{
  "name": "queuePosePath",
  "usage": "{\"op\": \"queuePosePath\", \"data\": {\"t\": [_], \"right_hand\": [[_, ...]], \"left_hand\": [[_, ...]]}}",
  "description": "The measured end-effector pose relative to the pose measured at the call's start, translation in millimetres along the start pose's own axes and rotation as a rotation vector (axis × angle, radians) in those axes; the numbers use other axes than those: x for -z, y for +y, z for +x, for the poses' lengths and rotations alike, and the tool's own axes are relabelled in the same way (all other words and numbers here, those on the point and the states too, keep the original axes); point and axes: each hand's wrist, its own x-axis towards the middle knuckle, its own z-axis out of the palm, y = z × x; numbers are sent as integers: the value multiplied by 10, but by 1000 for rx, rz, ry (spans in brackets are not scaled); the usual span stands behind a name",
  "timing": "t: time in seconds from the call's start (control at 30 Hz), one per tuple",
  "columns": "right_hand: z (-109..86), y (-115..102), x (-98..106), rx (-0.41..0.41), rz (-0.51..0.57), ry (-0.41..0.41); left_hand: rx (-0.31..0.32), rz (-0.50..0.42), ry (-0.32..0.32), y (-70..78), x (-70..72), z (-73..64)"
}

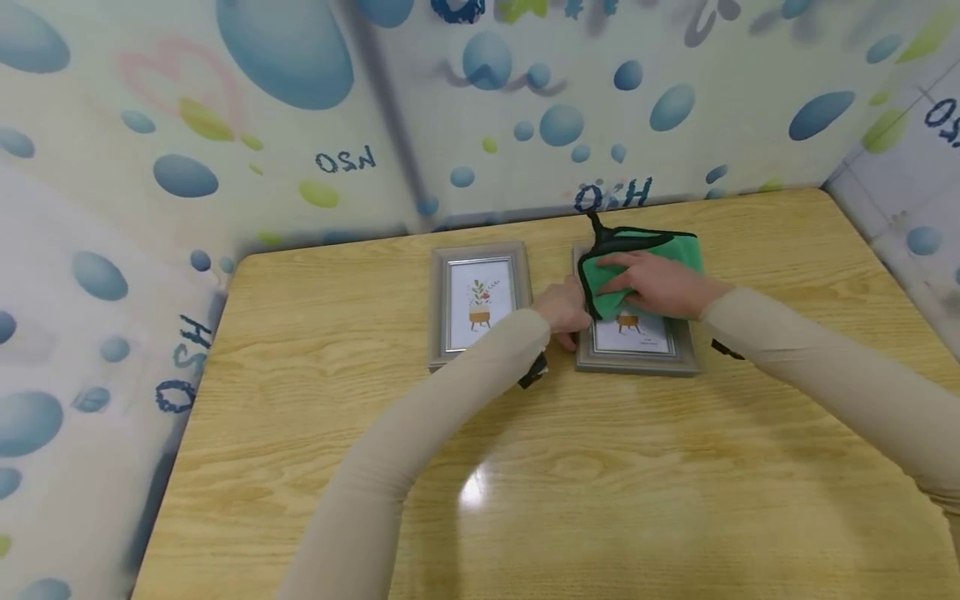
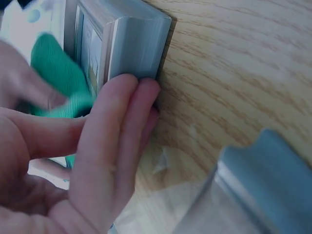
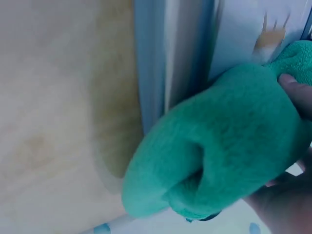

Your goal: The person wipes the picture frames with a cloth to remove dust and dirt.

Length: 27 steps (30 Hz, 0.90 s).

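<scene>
My left hand [image 1: 562,307] is at the left edge of the right-hand picture frame [image 1: 637,363]. In the left wrist view its fingers [image 2: 109,131] lie along the grey outer side of that frame, with the thumb on the front side, pinching the edge. My right hand [image 1: 663,283] presses a green cloth [image 1: 682,250] with black edging onto the frame's upper part, its fingers spread and fairly straight. Folds of the cloth [image 3: 219,136] hang over the frame's side in the right wrist view. The cloth hides much of the plant picture.
A second grey picture frame [image 1: 441,308] with a potted-plant print lies to the left, partly behind my left sleeve [image 1: 465,367]. Both frames lie on a wooden table [image 1: 322,333]. Behind the table's far edge rises a patterned wall covering [image 1: 420,100].
</scene>
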Motion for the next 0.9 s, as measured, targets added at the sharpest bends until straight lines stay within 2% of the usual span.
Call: {"op": "queuePosePath", "data": {"t": [0.13,0.23,0.4,0.53,0.63,0.77,0.9], "right_hand": [[127,82,46,-57,-11,-13],[134,56,55,-52,-7,-52],[-74,-127,-11,18,13,-77],[-296,-298,-62,89,0,-71],[-400,-364,-70,107,-10,-72],[-415,-340,-30,63,-19,-80],[-321,-205,33,-40,-47,-93]], "left_hand": [[16,-25,-11,16,-19,19],[10,-47,-15,5,-22,28],[-14,-40,-12,-9,-13,22],[3,-21,-6,6,2,-8],[9,13,2,20,7,-21],[3,30,-2,29,4,-17],[4,8,-13,24,-6,5]]}}
